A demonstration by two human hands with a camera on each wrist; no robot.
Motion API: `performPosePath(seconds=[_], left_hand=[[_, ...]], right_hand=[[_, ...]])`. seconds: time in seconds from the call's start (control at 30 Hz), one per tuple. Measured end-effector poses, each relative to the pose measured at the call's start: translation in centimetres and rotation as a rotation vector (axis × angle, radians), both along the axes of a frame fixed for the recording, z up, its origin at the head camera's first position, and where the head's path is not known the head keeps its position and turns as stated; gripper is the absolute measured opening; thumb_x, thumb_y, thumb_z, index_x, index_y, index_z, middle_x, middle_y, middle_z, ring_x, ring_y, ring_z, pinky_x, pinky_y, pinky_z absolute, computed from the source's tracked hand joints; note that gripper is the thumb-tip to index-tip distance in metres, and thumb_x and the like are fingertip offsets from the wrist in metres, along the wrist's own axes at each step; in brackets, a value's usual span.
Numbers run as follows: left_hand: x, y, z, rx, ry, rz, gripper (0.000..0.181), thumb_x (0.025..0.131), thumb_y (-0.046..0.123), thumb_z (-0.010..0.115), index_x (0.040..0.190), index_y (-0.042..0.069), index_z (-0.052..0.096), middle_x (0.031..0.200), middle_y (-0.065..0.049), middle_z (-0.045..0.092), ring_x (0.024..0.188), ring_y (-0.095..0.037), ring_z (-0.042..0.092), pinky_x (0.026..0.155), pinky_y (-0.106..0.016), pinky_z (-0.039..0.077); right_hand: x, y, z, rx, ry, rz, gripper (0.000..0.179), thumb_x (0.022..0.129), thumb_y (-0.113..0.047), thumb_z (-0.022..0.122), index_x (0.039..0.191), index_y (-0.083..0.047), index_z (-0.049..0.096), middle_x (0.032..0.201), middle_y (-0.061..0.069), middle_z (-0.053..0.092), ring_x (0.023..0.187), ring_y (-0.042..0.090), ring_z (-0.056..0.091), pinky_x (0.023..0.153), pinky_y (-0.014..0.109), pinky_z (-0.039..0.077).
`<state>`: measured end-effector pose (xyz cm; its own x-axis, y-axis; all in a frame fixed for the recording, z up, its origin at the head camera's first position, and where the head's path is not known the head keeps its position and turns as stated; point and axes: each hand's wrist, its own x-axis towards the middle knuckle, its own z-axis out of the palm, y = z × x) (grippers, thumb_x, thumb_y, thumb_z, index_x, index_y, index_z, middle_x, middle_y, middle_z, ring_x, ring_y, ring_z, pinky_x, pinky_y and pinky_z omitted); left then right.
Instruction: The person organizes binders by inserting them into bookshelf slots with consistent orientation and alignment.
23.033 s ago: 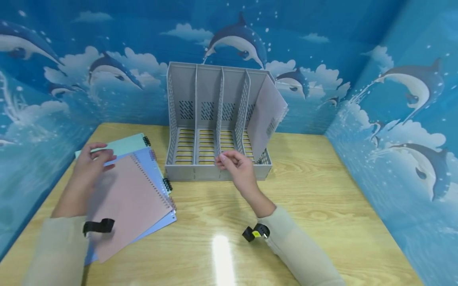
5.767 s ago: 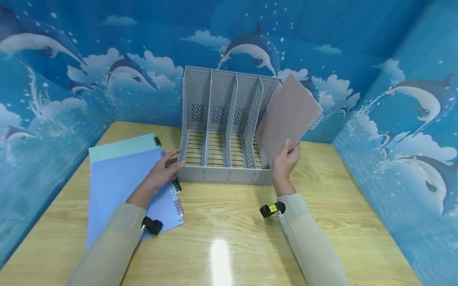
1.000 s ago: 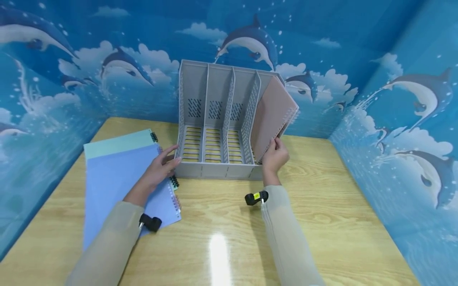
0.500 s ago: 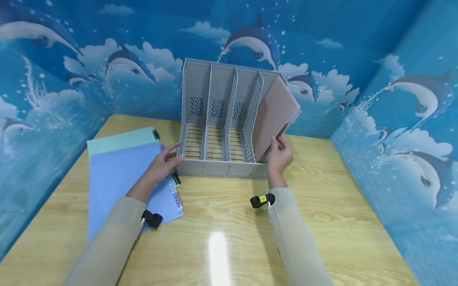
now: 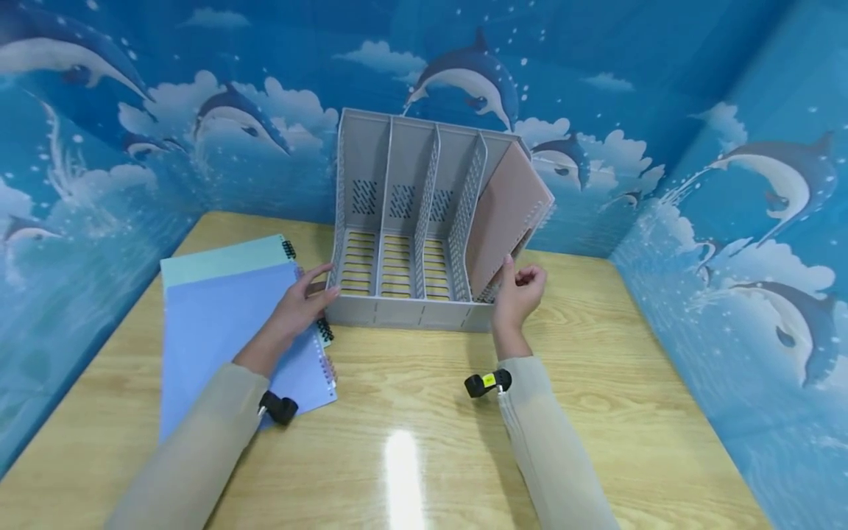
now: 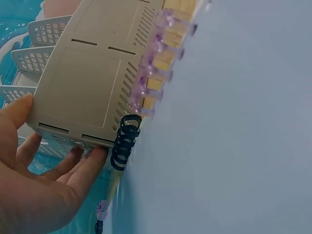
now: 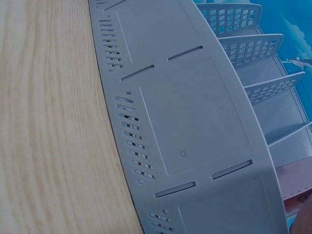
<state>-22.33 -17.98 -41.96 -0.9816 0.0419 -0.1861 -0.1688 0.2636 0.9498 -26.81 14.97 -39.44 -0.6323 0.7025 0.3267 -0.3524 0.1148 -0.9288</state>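
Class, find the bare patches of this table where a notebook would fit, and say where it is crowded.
Bare table: right of the file rack and along the near edge. Crowded: left side under the blue notebook and the left hand.

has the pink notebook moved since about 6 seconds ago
Yes. The pink notebook has gone down and leftward into the rightmost slot of the grey file rack, where it leans; before, the right hand held it raised beside the rack.
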Motion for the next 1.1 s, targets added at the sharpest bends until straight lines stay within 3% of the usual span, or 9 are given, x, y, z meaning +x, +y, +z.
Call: performPosePath(seconds=[0.2,0.37,0.5,0.63,0.8,0.87,1.03,1.1], left_hand=[[0.5,0.1,0.2,-0.003,0.028,0.031,0.064,0.099,0.047,0.051,0.154,0.028,0.026,0.157,-0.014,0.027,0.138,-0.037,0.036,0.108,-0.05,0.039],[1.1,0.0,0.9,-0.061,0.052,0.094,0.059,0.101,0.046,0.046,0.152,0.022,0.031,0.155,-0.013,0.031,0.138,-0.035,0.036,0.11,-0.052,0.035],[1.5,-0.5,1.6,-0.076,0.049,0.099,0.059,0.102,0.044,0.044,0.153,0.018,0.03,0.155,-0.015,0.03,0.138,-0.036,0.035,0.11,-0.053,0.034],[1.8,-1.3,2.1,-0.07,0.047,0.079,0.059,0.102,0.04,0.045,0.153,0.016,0.027,0.156,-0.016,0.027,0.138,-0.038,0.034,0.107,-0.055,0.037],[2.1,-2.2,2.6,-0.108,0.016,0.088,0.061,0.101,0.039,0.047,0.154,0.02,0.025,0.158,-0.014,0.025,0.139,-0.039,0.031,0.106,-0.059,0.036],[1.7,-2.8,2.1,-0.125,-0.003,0.101,0.062,0.1,0.041,0.049,0.155,0.024,0.024,0.158,-0.013,0.023,0.14,-0.039,0.029,0.106,-0.06,0.035],[-0.5,-5.9,-1.6,-0.167,0.017,0.133,0.067,0.097,0.052,0.048,0.154,0.035,0.019,0.16,-0.01,0.02,0.14,-0.04,0.029,0.102,-0.064,0.037],[0.0,-6.3,-1.0,-0.162,0.018,0.132,0.068,0.098,0.051,0.047,0.156,0.031,0.017,0.16,-0.012,0.018,0.14,-0.042,0.027,0.102,-0.065,0.037]], right_hand=[[0.7,-0.2,0.3,0.003,0.046,0.056,0.039,0.091,-0.006,0.067,0.067,-0.008,0.036,0.064,-0.004,0.035,0.057,0.005,0.036,0.053,0.019,0.03],[2.8,-1.8,1.7,0.074,0.139,0.128,0.039,0.09,0.01,0.056,0.06,-0.004,0.035,0.055,-0.005,0.035,0.05,0.0,0.035,0.046,0.014,0.027],[4.3,-3.3,1.7,0.158,0.188,0.208,0.037,0.091,0.009,0.055,0.06,-0.004,0.038,0.053,-0.008,0.037,0.048,-0.001,0.034,0.044,0.013,0.027],[4.4,-4.2,0.4,0.183,0.175,0.363,0.031,0.095,0.002,0.054,0.065,0.001,0.045,0.053,-0.008,0.044,0.046,0.001,0.04,0.041,0.013,0.033],[4.5,-5.2,-0.2,0.049,0.086,0.614,0.028,0.099,-0.005,0.052,0.072,-0.001,0.053,0.058,-0.002,0.057,0.044,0.007,0.053,0.042,0.02,0.048],[4.8,-5.7,0.0,0.009,0.062,0.683,0.027,0.1,-0.007,0.051,0.074,0.0,0.055,0.06,0.001,0.061,0.045,0.009,0.058,0.044,0.024,0.051],[5.6,-6.7,0.2,-0.058,0.003,0.806,0.026,0.099,-0.011,0.05,0.082,0.004,0.061,0.068,0.002,0.069,0.055,0.012,0.066,0.053,0.026,0.057],[6.0,-6.9,0.3,-0.1,-0.039,0.864,0.024,0.098,-0.011,0.05,0.086,0.004,0.063,0.072,0.003,0.071,0.059,0.013,0.068,0.057,0.025,0.058]])
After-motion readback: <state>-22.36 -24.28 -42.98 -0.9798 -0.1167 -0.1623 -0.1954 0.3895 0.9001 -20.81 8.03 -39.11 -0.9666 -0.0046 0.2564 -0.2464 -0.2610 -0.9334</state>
